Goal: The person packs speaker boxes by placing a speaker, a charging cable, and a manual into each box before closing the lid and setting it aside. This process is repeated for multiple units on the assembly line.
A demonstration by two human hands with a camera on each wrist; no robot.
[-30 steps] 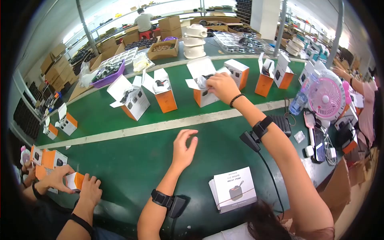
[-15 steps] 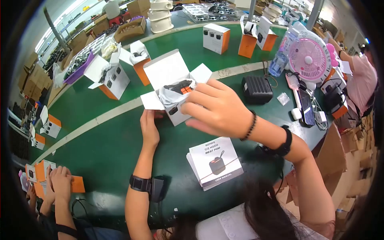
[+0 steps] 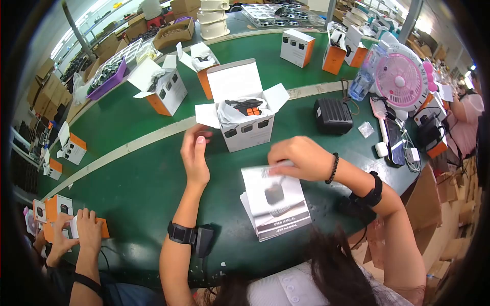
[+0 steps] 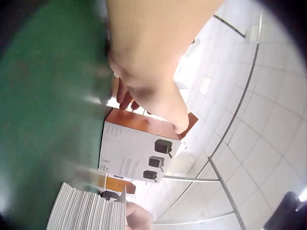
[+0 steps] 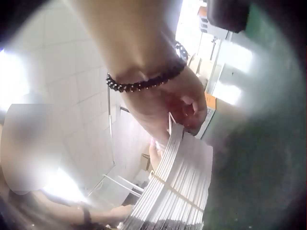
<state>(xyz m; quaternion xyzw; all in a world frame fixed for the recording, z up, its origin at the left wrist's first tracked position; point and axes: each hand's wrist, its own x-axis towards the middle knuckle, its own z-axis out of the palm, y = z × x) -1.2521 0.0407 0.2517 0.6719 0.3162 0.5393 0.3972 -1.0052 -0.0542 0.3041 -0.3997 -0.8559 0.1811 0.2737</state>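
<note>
An open white carton (image 3: 249, 136) with raised flaps stands in front of the wearer; a crumpled white bag, a black cord and a small orange-marked item show inside. Beside its left face, my left hand (image 3: 195, 159) has its fingers loosely extended and holds nothing. My right hand (image 3: 302, 158) pinches the far edge of a user manual (image 3: 274, 193), blurred and lifted over the manual stack (image 3: 283, 232). In the right wrist view a thin band (image 5: 180, 194) crosses the thick stack. The left wrist view shows the carton's orange side (image 4: 144, 123) by the left hand.
Farther back stand several similar cartons (image 3: 171, 92). At right are a black ribbed block (image 3: 333, 116), a water bottle (image 3: 363, 76), a pink fan (image 3: 400, 80), a hairbrush (image 3: 379, 113) and a phone (image 3: 395, 148). Another person's hands (image 3: 88, 229) handle boxes at left.
The open carton came from the back row to the near side of the table. My right hand left it and moved down to the manuals, raising one. The left hand now sits beside the carton.
</note>
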